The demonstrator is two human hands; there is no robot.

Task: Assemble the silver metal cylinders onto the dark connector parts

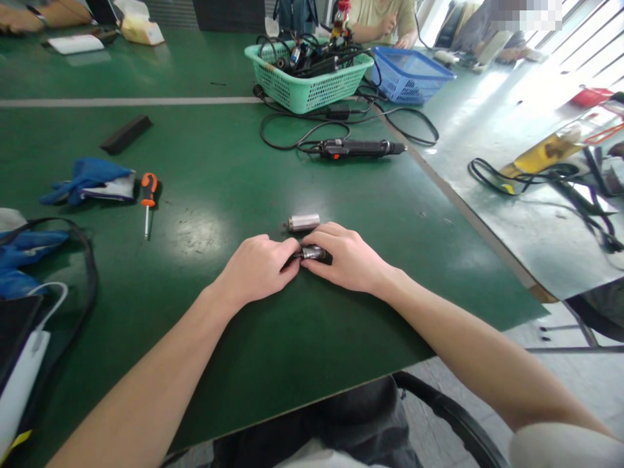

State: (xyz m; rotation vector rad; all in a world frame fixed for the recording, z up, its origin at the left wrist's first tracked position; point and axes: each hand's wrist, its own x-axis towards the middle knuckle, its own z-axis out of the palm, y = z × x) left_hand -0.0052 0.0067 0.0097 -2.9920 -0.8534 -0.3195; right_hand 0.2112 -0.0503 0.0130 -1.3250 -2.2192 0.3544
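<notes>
My left hand (266,265) and my right hand (347,257) meet over the green table, both closed on one small dark metal cylindrical part (312,253). The left fingers pinch its black left end. Thumb and fingers of the right hand wrap round its body, and a black end shows under them. Much of the part is hidden, so its exact kind is unclear. Just beyond the fingertips lies a silver metal cylinder (304,223) with a thin tip pointing left; it looks like a small motor body.
An orange-handled screwdriver (148,195), blue gloves (97,180) and a dark block (127,134) lie left. Farther off are a corded electric screwdriver (358,149), a green basket (312,91) of cables and tools, and a blue basket (412,75). Other people sit at the far side.
</notes>
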